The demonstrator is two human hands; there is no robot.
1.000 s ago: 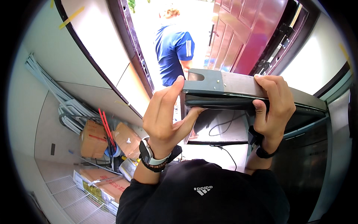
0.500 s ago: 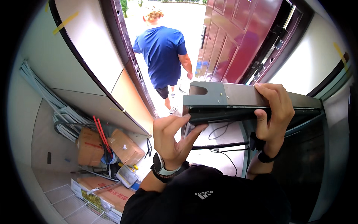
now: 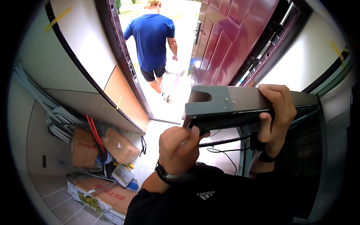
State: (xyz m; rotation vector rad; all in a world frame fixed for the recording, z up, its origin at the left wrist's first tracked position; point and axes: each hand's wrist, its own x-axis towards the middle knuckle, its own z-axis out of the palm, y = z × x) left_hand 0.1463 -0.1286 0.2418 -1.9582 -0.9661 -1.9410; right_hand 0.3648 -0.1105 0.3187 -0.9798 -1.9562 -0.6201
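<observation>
Head view: right hand (image 3: 275,112) grips grey metal frame (image 3: 240,103); left hand (image 3: 178,150) pinches underneath.

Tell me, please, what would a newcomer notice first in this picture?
First, the long grey metal channel at centre right: the right hand grips it from above, and the left hand pinches its near end from below. Behind it, another person in a blue shirt stands in the bright open doorway beside the dark red door.
</observation>
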